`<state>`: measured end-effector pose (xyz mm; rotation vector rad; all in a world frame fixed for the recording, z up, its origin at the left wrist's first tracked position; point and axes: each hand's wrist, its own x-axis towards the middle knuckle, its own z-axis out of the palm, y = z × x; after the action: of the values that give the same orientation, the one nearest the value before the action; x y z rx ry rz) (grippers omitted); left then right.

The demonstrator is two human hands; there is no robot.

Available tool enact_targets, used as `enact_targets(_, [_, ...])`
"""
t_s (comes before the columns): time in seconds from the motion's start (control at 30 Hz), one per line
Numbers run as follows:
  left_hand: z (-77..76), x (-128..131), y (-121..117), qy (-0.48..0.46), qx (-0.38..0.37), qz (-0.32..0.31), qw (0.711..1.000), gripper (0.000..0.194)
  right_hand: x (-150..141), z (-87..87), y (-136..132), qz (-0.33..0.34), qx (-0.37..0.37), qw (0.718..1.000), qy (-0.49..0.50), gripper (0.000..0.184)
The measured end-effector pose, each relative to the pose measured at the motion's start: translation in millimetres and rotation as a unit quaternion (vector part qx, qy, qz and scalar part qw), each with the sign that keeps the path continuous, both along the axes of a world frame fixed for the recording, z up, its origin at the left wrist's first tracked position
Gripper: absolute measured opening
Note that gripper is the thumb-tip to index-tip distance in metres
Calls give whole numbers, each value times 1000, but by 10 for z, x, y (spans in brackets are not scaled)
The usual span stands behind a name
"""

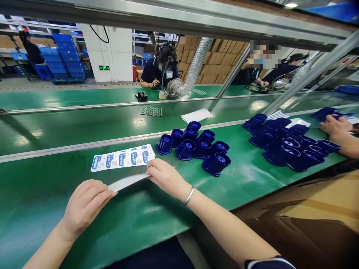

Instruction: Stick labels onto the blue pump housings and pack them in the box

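white strip (128, 181), left of centre in the lower half of the frame, stretched between both hands just below the printed label sheet (122, 158). left hand (86, 205): fingers pinched on one end. right hand (166, 177): fingers clamped on the other. strip seen nearly edge-on; can't tell if printed. best held lightly taut, by the edges, uncreased, clear of blue cups (202, 148) right of centre.
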<state>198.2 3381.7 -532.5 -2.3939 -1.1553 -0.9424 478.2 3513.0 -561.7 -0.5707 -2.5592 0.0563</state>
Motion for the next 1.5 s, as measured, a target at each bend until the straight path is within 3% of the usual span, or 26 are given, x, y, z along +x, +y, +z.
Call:
enact_targets(0.1, [-116, -11, -111, 10, -21, -14, 1000, 34, 127, -2, -118, 9, 34, 999, 10, 24])
enact_targets(0.27, [-531, 2, -345, 43, -76, -12, 996, 27, 292, -338, -394, 75, 86, 993, -15, 27])
enact_targets(0.4, [-684, 105, -455, 51, -98, 0, 994, 19, 319, -504, -533, 112, 80, 990, -27, 27])
enact_targets(0.63, [-668, 212, -442, 48, -130, 38, 990, 10, 209, -512, -605, 151, 16, 988, -30, 20])
enact_targets(0.8, [-649, 216, -465, 61, -200, 55, 976, 15, 187, -563, -629, 129, -46, 990, -29, 14])
enact_targets(1.0, [-639, 229, -423, -25, -268, 54, 962, 12, 108, -553, -616, 112, -97, 989, -24, 7])
enact_targets(1.13, [-599, 249, -366, -124, -345, 80, 927, 14, 45, -517, -598, 87, -145, 985, -15, 8])
enact_targets(1.27, [-511, 262, -305, -165, -447, 155, 865, 16, 4, -463, -580, 55, -202, 977, -33, 15])
enact_targets(1.37, [-459, 259, -239, -184, -503, 174, 826, 20, -36, -400, -553, 32, -242, 967, -69, 18])
enact_targets(1.5, [-440, 239, -145, -200, -520, 185, 810, 22, -103, -317, -482, 16, -269, 954, -131, 18])
